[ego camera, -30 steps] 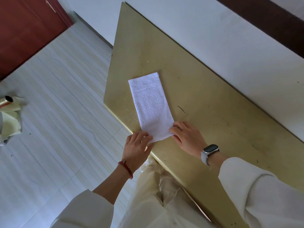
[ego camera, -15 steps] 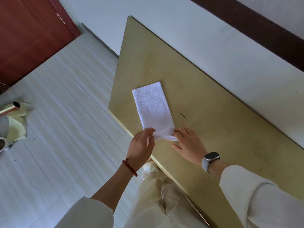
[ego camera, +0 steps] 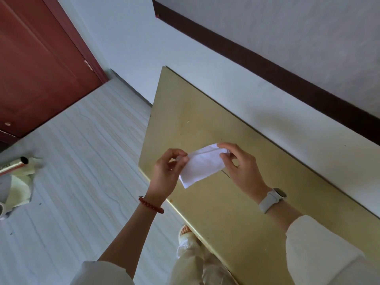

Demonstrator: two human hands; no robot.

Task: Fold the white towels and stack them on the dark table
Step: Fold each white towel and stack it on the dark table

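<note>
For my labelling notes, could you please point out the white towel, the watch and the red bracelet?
white towel (ego camera: pixel 202 164), head view, middle of the cloth.
watch (ego camera: pixel 279 192), head view, its face.
red bracelet (ego camera: pixel 151 205), head view, beads on the wrist.

The table was a long slab with a dull gold-olive top, set against a white wall, its surface marked by a few small dark specks and scuffs. It stood on a pale, wood-grained floor, where a metallic tube lay beside crumpled yellowish paper.
</note>
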